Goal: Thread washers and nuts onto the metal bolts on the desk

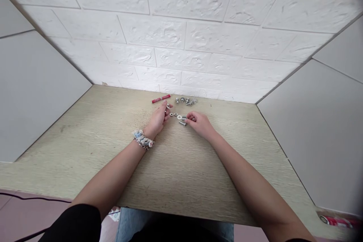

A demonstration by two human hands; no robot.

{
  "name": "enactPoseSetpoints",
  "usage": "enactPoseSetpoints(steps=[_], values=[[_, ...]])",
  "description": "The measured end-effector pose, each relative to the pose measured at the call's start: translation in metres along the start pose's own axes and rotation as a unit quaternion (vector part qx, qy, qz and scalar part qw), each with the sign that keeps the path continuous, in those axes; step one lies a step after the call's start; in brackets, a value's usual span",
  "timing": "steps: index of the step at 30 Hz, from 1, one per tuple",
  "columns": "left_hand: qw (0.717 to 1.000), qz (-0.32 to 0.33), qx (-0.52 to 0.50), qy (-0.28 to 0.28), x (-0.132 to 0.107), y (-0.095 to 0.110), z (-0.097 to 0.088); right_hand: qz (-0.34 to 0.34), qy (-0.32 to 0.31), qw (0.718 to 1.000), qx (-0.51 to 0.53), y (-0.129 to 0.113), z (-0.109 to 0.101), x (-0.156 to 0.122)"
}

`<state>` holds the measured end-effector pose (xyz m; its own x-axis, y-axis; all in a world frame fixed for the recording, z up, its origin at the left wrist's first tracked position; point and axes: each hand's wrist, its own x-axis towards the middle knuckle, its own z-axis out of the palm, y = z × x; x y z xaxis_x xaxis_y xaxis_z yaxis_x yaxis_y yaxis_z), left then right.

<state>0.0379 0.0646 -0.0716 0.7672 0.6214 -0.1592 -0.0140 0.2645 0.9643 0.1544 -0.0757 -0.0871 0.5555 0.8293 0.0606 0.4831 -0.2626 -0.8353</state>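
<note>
My left hand (159,119), with a beaded bracelet at the wrist, rests on the wooden table (113,147) and pinches a small metal piece (167,105) between its fingertips. My right hand (199,122) lies close beside it, fingers curled on a small bolt (183,123). Between the two hands lie a couple of nuts (173,114) and a washer (179,117). Just beyond them sits a small heap of several bolts and nuts (186,101). A red pen-like stick (160,99) lies to the left of that heap.
A white brick-pattern wall (181,38) closes the back of the table, with grey panels at the left (34,94) and right (320,128). A red can (337,221) lies at the lower right beyond the table edge. A black cable (28,196) runs at the lower left.
</note>
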Motion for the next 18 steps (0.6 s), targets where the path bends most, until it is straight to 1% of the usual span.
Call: enactPoseSetpoints(steps=[3, 5, 6, 7, 9, 12, 15, 18], values=[[0.998, 0.025, 0.047, 0.013, 0.001, 0.001, -0.001, -0.004, -0.002, 1.000, -0.029, 0.002, -0.001, 0.000], [0.990, 0.061, 0.124, 0.026, 0.003, 0.002, -0.003, -0.005, 0.000, 0.999, -0.051, 0.002, -0.002, 0.000], [0.981, 0.084, 0.173, 0.032, 0.004, 0.002, -0.004, -0.007, 0.002, 0.998, -0.061, 0.002, -0.003, 0.000], [0.967, 0.106, 0.226, 0.039, 0.005, 0.003, -0.005, -0.009, 0.003, 0.998, -0.069, 0.002, -0.003, 0.000], [0.931, 0.138, 0.334, 0.056, 0.006, 0.004, -0.008, -0.017, 0.004, 0.996, -0.082, 0.002, -0.003, 0.000], [0.867, 0.142, 0.471, 0.078, 0.006, 0.003, -0.012, -0.026, 0.001, 0.996, -0.090, 0.002, -0.003, 0.000], [0.817, 0.132, 0.555, 0.082, 0.005, 0.001, -0.015, -0.023, -0.002, 0.996, -0.090, 0.001, -0.003, -0.001], [0.786, 0.124, 0.601, 0.077, 0.005, 0.000, -0.015, -0.018, -0.004, 0.996, -0.091, 0.001, -0.002, -0.001]])
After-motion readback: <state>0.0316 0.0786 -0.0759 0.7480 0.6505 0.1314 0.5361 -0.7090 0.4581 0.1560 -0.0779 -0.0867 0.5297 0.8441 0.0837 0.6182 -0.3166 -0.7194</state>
